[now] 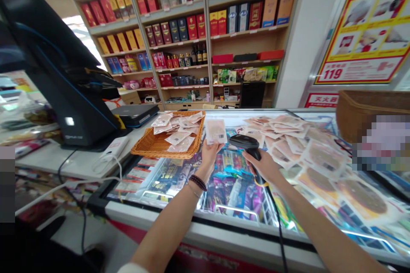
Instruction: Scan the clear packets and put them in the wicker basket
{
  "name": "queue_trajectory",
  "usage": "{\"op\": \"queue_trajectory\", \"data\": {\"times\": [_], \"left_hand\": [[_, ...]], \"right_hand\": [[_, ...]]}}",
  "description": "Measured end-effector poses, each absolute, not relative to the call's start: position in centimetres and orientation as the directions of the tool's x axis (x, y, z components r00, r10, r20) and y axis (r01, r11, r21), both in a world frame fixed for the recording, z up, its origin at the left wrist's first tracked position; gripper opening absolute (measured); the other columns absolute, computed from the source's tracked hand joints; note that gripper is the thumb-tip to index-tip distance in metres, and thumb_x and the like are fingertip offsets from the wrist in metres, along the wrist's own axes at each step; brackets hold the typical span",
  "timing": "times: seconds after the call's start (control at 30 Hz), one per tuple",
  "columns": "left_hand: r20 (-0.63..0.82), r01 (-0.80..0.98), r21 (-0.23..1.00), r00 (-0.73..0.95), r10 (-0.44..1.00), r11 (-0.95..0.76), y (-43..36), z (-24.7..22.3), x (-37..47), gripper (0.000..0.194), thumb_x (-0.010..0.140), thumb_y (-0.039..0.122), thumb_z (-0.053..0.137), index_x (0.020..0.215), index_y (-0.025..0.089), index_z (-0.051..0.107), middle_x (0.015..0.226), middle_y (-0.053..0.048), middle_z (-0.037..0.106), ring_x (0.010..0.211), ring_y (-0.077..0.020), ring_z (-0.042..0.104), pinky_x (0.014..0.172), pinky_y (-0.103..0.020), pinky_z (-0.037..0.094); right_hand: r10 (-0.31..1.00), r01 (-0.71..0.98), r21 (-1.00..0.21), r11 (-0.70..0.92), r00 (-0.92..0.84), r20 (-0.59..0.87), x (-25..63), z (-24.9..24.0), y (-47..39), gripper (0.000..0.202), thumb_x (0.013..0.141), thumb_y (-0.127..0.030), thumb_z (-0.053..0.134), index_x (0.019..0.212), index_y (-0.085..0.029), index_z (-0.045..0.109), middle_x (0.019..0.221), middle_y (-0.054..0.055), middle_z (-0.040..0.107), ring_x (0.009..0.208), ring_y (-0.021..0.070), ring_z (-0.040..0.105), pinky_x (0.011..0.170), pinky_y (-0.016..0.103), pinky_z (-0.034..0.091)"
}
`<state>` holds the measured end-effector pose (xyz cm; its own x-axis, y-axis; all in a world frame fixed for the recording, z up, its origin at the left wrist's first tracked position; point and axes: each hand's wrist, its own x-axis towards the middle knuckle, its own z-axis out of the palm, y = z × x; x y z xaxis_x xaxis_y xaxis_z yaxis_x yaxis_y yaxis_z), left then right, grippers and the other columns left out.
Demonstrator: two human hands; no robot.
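Observation:
My left hand (210,153) pinches the lower edge of a small flat packet (215,131) with a barcode, held upright over the glass-topped freezer. A black handheld scanner (245,141) is in my right hand (260,165), its head pointing left at the packet, a short gap between them. Left of the packet, an orange wicker basket (150,144) holds several similar clear packets (180,137). To the right of the scanner, many flat packets (285,123) lie spread and overlapping on the glass.
A black register terminal (57,72) and a white device (115,146) with cables stand at the left. The scanner's cord (279,222) hangs over the freezer's front edge (224,234). A brown basket (368,108) sits at the right. Shelves of boxes (179,30) stand behind.

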<state>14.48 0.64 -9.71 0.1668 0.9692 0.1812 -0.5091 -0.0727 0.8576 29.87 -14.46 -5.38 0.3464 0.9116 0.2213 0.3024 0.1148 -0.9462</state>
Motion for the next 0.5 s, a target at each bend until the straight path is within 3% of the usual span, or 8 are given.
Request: {"op": "queue_trajectory", "data": {"times": [0.2,0.37,0.5], "left_hand": [[0.168,-0.503,0.861,0.160,0.973,-0.066,0.8,-9.3,14.9,0.070,0.069,0.041,0.095,0.127,0.021,0.060,0.107,-0.011,0.079,0.096,-0.0250,0.079,0.099,-0.047,0.062],[0.128,-0.458,0.888,0.191,0.973,-0.027,1.2,-8.3,17.4,0.062,0.065,0.042,0.094,0.113,0.019,0.062,0.084,-0.003,0.075,0.073,-0.0183,0.075,0.084,-0.041,0.064],[0.142,-0.441,0.897,0.275,0.951,-0.006,1.1,-6.5,21.3,0.054,0.065,0.038,0.093,0.106,0.019,0.063,0.078,-0.001,0.074,0.066,-0.0146,0.071,0.078,-0.036,0.063]], "right_hand": [[0.907,0.273,-0.956,0.107,0.368,0.206,31.5,-4.8,-14.7,0.049,0.078,-0.068,0.074,0.066,-0.024,0.056,0.046,-0.001,0.058,0.034,0.0134,0.051,0.038,0.026,0.039],[0.842,0.254,-0.961,0.112,0.489,0.227,35.4,-4.0,-16.5,0.050,0.075,-0.069,0.075,0.067,-0.023,0.057,0.051,-0.001,0.059,0.034,0.0118,0.050,0.036,0.026,0.037],[0.769,0.289,-0.956,0.045,0.600,0.218,39.7,-3.5,-19.6,0.050,0.073,-0.069,0.076,0.067,-0.023,0.058,0.046,-0.002,0.056,0.034,0.0130,0.050,0.037,0.026,0.038]]}}
